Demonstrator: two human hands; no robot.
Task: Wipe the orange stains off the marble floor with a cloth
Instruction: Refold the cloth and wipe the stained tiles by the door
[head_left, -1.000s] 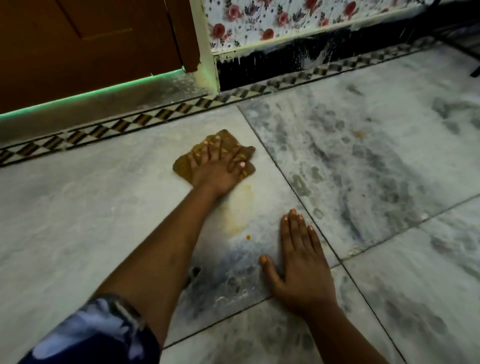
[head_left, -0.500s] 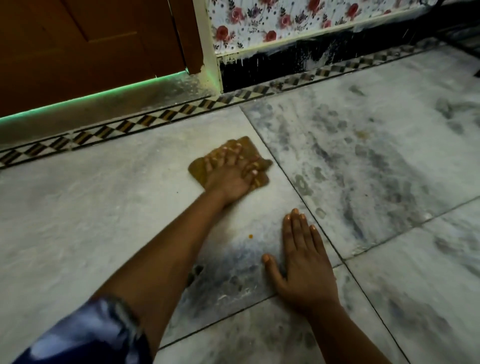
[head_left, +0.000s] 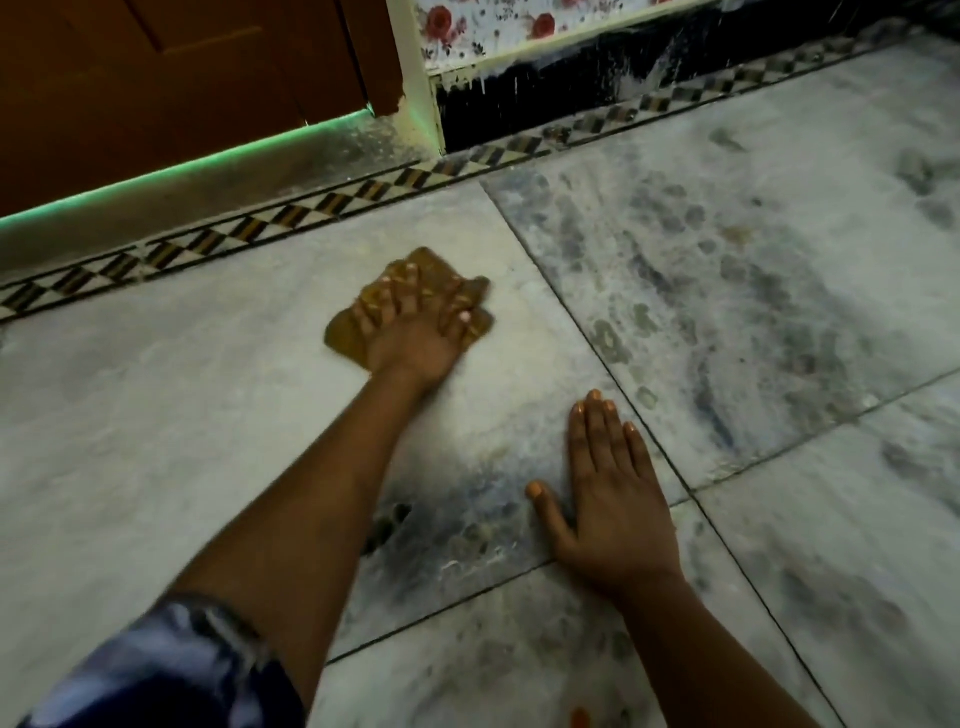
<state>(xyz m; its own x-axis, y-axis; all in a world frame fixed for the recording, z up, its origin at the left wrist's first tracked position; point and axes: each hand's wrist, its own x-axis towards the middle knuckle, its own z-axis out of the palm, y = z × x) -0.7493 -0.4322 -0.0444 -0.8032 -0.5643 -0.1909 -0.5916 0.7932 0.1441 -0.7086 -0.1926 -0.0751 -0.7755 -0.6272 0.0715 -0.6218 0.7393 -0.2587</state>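
Two hands work the marble floor (head_left: 156, 415), whose grey slabs fill the view below a brown door (head_left: 182, 78) far left. The left hand (head_left: 410, 338) presses fingers spread onto the mustard-brown cloth (head_left: 348, 338), likely to scrub. The right hand (head_left: 613, 499) lies flat nearby, probably bracing. An orange speck (head_left: 578, 718) sits near.

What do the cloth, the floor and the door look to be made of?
Cloth: soft fabric, brownish, crumpled under the left hand; the weave is too blurred to tell.
Floor: polished stone, likely marble, going by its grey veining and thin slab joints.
Door: probably wood, brown with a moulded panel.
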